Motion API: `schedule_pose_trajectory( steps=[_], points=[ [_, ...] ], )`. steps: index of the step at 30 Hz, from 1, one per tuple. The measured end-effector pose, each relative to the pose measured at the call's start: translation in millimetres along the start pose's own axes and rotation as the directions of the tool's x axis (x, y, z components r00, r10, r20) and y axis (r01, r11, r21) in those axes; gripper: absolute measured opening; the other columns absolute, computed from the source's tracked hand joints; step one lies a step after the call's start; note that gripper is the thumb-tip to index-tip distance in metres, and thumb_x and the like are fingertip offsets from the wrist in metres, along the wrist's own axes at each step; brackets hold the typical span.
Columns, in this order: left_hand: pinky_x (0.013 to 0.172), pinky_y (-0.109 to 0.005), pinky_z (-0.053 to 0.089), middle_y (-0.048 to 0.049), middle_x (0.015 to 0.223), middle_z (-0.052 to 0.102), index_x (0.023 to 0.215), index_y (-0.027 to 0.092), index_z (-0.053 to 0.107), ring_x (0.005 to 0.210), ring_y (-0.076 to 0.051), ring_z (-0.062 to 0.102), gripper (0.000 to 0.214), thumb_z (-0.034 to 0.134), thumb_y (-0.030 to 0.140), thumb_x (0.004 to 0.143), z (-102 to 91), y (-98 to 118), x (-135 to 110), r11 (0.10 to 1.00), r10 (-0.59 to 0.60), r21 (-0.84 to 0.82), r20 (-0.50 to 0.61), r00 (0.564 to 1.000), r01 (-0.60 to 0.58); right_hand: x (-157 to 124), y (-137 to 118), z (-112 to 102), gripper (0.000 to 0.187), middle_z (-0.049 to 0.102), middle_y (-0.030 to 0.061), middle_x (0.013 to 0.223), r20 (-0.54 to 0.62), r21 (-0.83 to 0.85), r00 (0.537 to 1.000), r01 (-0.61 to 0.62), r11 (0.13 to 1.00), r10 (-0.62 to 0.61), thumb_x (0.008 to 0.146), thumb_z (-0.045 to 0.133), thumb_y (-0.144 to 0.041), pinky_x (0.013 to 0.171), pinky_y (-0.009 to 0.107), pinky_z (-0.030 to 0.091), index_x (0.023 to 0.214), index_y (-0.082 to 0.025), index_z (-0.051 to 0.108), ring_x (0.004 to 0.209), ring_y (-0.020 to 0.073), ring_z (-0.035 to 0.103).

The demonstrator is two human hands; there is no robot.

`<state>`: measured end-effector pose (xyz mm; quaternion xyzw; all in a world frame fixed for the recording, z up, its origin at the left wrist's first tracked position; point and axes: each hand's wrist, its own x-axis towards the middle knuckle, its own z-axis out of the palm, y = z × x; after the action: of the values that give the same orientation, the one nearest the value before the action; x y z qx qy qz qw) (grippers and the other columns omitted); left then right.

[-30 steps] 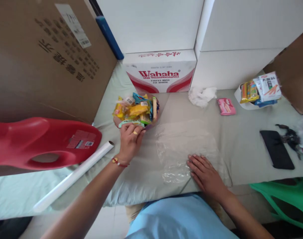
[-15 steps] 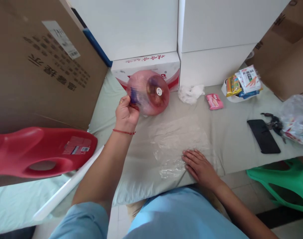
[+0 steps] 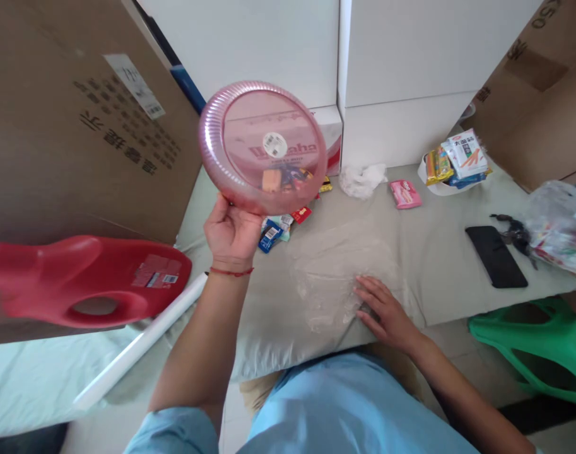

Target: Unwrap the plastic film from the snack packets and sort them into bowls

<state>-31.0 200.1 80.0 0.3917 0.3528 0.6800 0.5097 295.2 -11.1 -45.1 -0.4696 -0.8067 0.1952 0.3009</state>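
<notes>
Left hand (image 3: pixel 231 230) clamped on the rim of the translucent pink plastic bowl (image 3: pixel 263 148), I logged it now lifted and upended, wrapped snack packets (image 3: pixel 282 224) dumped beside the clear plastic sheet (image 3: pixel 335 277) under my flat right hand (image 3: pixel 385 309).

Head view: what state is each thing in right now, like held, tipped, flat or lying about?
pink bowl, lifted and tipped, underside facing the camera, gripped at the rim by the left hand
snack packets, loose on the cloth under the bowl
plastic sheet, spread flat, wrinkled, pressed by the open right hand
phone, flat, screen dark
red jug, on its side
tissue, crumpled
</notes>
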Motion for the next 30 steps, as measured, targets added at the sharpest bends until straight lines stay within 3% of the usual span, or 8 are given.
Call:
schedule_pose_trajectory(
  steps=[5,9,14,17,19,21,25,30],
  points=[
    [0.103,-0.056,0.061,-0.0084,0.113,0.079,0.097,0.024,0.074,0.121,-0.031,0.072,0.032,0.047,0.042,0.101,16.3,-23.5,-73.9,0.952,-0.302,0.071,0.053,0.952,0.298,8.6,-5.6,-34.3,0.076,0.05,0.0167,0.163,-0.315,0.374,0.911,-0.138,0.917,0.265,0.105,0.037,-0.07,0.122,0.058,0.046,0.167,-0.027,0.036,0.153,0.0327,0.048],
    [0.099,-0.054,0.063,-0.0086,0.109,0.08,0.105,0.025,0.075,0.107,-0.031,0.077,0.03,0.055,0.046,0.096,33.0,-60.7,-126.0,0.873,-0.485,0.115,0.106,0.868,0.474,11.4,-7.8,-59.9,0.095,0.071,0.0178,0.139,-0.314,0.597,0.873,-0.124,0.793,0.373,0.093,0.029,-0.09,0.105,0.059,0.059,0.164,-0.028,0.042,0.126,0.0362,0.071],
    [0.11,-0.053,0.055,-0.0126,0.129,0.073,0.126,0.023,0.071,0.125,-0.029,0.068,0.051,0.032,0.05,0.107,39.6,-85.3,-142.1,0.828,-0.282,0.542,0.177,0.943,0.145,0.8,-17.1,-82.3,0.067,0.08,0.0109,0.104,-0.296,0.642,0.856,-0.15,0.752,0.423,0.092,0.058,-0.08,0.082,0.051,0.065,0.137,-0.03,0.065,0.085,0.0308,0.078],
    [0.125,-0.06,0.037,-0.0172,0.153,0.06,0.143,0.022,0.065,0.147,-0.034,0.051,0.05,0.04,0.047,0.107,24.1,-92.1,-145.5,0.468,-0.234,0.867,0.308,0.922,-0.17,-5.0,-22.3,-98.4,0.045,0.076,0.0071,0.093,-0.4,0.53,0.815,-0.167,0.831,0.419,0.089,0.073,-0.067,0.073,0.042,0.063,0.11,-0.028,0.069,0.08,0.0259,0.074],
    [0.128,-0.065,0.028,-0.0167,0.165,0.049,0.153,0.025,0.058,0.156,-0.035,0.042,0.052,0.041,0.042,0.107,10.0,-96.1,-151.4,0.146,-0.289,0.914,0.406,0.867,-0.379,-2.9,-19.0,-111.9,0.034,0.072,0.0045,0.088,-0.454,0.344,0.808,-0.229,0.911,0.375,0.088,0.079,-0.058,0.073,0.037,0.06,0.095,-0.027,0.066,0.079,0.0233,0.07],
    [0.13,-0.065,0.024,-0.0128,0.172,0.041,0.158,0.029,0.052,0.16,-0.033,0.037,0.053,0.039,0.039,0.108,-1.9,-99.2,-158.2,0.01,-0.345,0.877,0.454,0.821,-0.48,5.5,-7.1,-124.7,0.033,0.069,0.0028,0.083,-0.461,0.091,0.834,-0.296,0.951,0.304,0.09,0.079,-0.056,0.076,0.036,0.057,0.088,-0.026,0.065,0.078,0.0221,0.068],
    [0.13,-0.062,0.025,-0.0094,0.173,0.037,0.161,0.031,0.048,0.161,-0.03,0.036,0.054,0.036,0.04,0.11,-10.7,-101.5,-164.9,-0.051,-0.352,0.849,0.477,0.805,-0.525,30.5,35.6,-138.9,0.05,0.069,0.0047,0.08,-0.423,-0.301,0.886,-0.333,0.893,0.188,0.095,0.062,-0.073,0.082,0.039,0.053,0.085,-0.024,0.063,0.077,0.0234,0.066],
    [0.13,-0.062,0.025,-0.0101,0.173,0.037,0.16,0.027,0.05,0.16,-0.03,0.037,0.053,0.036,0.039,0.11,-8.9,-101.6,-164.0,-0.062,-0.343,0.839,0.491,0.801,-0.541,48.6,87.4,-141.6,0.062,0.071,0.0087,0.084,-0.412,-0.428,0.893,-0.363,0.828,0.179,0.098,0.044,-0.081,0.083,0.041,0.049,0.089,-0.022,0.062,0.083,0.0268,0.067]
  ],
)
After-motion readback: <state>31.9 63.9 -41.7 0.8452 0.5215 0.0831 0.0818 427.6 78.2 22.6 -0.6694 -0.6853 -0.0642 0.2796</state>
